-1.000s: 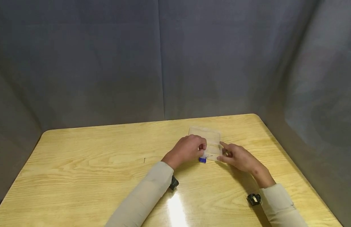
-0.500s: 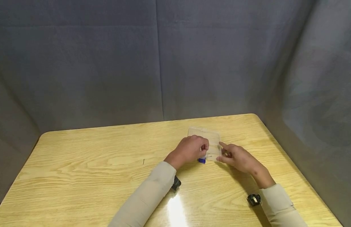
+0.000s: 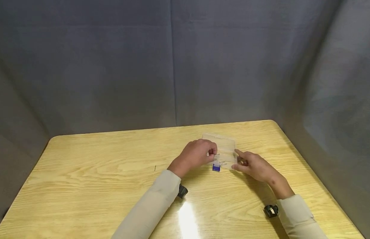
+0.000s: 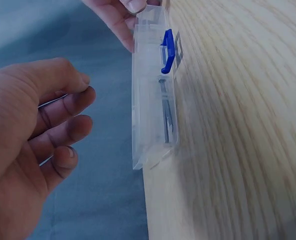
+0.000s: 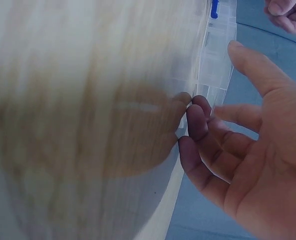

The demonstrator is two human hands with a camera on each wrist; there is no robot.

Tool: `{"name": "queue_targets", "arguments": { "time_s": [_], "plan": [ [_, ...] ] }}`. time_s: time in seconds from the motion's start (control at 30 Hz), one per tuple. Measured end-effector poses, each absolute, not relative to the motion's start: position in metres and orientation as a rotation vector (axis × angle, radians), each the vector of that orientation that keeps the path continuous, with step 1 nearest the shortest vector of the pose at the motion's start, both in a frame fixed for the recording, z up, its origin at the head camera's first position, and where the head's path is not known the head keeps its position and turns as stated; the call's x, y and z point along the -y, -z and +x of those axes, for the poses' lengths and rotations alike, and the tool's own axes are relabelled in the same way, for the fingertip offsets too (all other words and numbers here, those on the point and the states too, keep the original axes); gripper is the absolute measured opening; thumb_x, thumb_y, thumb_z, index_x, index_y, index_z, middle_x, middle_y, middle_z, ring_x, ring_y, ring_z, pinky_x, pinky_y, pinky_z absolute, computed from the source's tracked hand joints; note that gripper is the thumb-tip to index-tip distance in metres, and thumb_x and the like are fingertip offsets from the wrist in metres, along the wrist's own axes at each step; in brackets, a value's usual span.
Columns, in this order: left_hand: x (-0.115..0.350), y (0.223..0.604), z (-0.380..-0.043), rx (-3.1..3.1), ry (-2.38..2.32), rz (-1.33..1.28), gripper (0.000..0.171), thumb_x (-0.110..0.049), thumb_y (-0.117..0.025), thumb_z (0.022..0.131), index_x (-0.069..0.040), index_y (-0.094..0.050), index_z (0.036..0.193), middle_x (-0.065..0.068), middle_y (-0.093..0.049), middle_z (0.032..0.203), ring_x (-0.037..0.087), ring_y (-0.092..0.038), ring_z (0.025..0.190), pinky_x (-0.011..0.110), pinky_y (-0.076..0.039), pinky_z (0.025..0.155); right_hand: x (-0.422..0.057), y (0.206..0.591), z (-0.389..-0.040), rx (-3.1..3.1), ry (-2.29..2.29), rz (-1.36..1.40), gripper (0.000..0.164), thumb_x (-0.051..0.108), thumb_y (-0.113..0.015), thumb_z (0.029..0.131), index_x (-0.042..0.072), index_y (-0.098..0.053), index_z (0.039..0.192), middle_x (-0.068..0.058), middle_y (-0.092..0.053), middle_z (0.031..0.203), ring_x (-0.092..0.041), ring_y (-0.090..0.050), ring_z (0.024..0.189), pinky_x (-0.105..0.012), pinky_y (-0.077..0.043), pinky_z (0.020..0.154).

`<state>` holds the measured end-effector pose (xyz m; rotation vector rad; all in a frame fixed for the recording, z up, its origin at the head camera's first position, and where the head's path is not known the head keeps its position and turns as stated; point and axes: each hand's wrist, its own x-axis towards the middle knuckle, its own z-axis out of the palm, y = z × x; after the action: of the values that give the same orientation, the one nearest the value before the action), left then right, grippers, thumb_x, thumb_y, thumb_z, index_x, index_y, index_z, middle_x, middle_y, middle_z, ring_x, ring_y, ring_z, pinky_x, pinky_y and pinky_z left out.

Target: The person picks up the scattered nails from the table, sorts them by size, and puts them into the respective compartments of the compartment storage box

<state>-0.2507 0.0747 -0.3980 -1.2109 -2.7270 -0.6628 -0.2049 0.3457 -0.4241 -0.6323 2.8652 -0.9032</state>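
Note:
A clear plastic box (image 3: 225, 144) lies on the right half of the table, its blue latch (image 3: 216, 167) at the near edge. Through its wall in the left wrist view, thin metal nails (image 4: 166, 112) show inside. My right hand (image 3: 253, 165) grips the box's right end, thumb at the near side and fingers bent around the corner. Over the box's left part hovers my left hand (image 3: 198, 151), its fingers curled and thumb and forefinger tips together. Nothing shows between them in the left wrist view. Whether the lid is raised, I cannot tell.
One thin dark nail-like piece (image 3: 155, 168) lies on the wooden table (image 3: 92, 186), left of the left hand. Dark grey curtains (image 3: 113, 66) stand behind the table and at both sides.
My left hand has drawn back slightly to the left over the box, uncovering more of the blue latch. The right hand keeps its hold on the box's right end.

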Motion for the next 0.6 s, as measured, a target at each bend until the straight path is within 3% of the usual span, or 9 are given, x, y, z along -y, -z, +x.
{"name": "queue_targets", "arguments": {
  "time_s": [0.17, 0.6],
  "plan": [
    [-0.056, 0.394, -0.244, 2.728, 0.647, -1.185, 0.011, -0.012, -0.068, 0.097, -0.022, -0.069, 0.093, -0.013, -0.064, 0.091, 0.005, -0.057, 0.081, 0.026, -0.047, 0.068, -0.344, 0.424, -0.207, -2.854, 0.911, -0.614, 0.072, 0.026, -0.072, 0.099, -0.014, -0.039, 0.15, -0.003, -0.055, 0.089, -0.012, -0.042, 0.065, -0.027, -0.037, 0.056],
    [0.027, 0.406, -0.235, 2.867, 0.702, -0.972, 0.014, -0.011, -0.064, 0.099, -0.021, -0.072, 0.093, -0.012, -0.063, 0.089, 0.009, -0.055, 0.078, 0.032, -0.047, 0.067, -0.348, 0.422, -0.206, -2.836, 0.901, -0.587, 0.076, 0.03, -0.07, 0.1, -0.012, -0.035, 0.153, -0.004, -0.058, 0.094, -0.012, -0.043, 0.064, -0.029, -0.038, 0.056]
  ]
}}
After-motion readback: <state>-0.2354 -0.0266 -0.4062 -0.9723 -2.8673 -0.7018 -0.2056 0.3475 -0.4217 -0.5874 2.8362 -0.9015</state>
